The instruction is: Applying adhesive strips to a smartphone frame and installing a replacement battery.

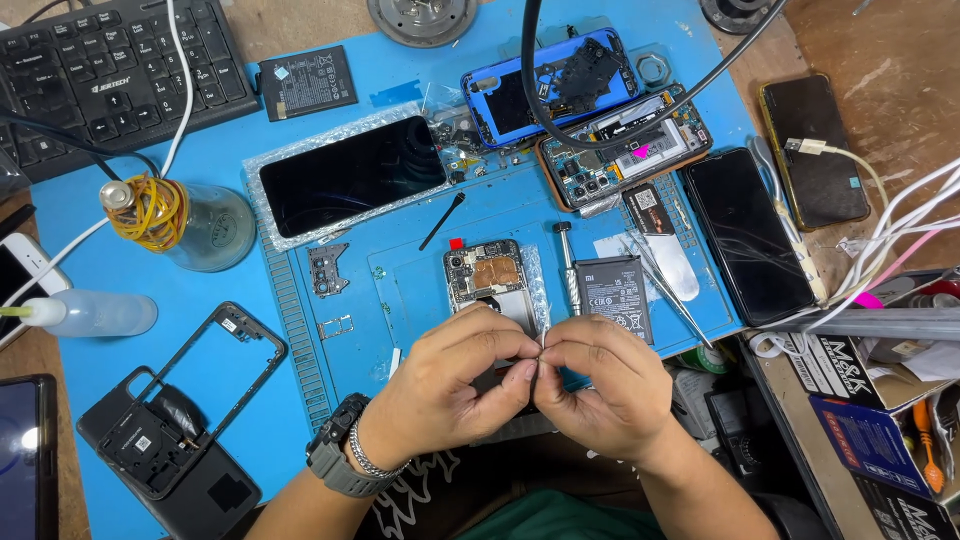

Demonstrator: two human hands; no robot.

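My left hand (455, 385) and my right hand (600, 385) meet at the fingertips over the near edge of the blue work mat (400, 290). Together they pinch a tiny metal part (541, 352) too small to identify. Just beyond my fingers lies an opened phone (485, 275) with its circuit board and copper shielding exposed; my hands hide its lower half. A grey phone battery (613, 292) lies right of it, with a screwdriver (568, 265) between them. A watch and a bracelet sit on my left wrist.
A phone screen in bubble wrap (350, 180), a black spudger (442, 220), two more opened phones (570, 90), two dark phones (745, 235) and tweezers (665, 285) lie on the mat. Left are a glass bottle with rubber bands (180, 222), a squeeze bottle (95, 313), a phone frame (180, 400) and a keyboard (110, 60). Cables cross the right side.
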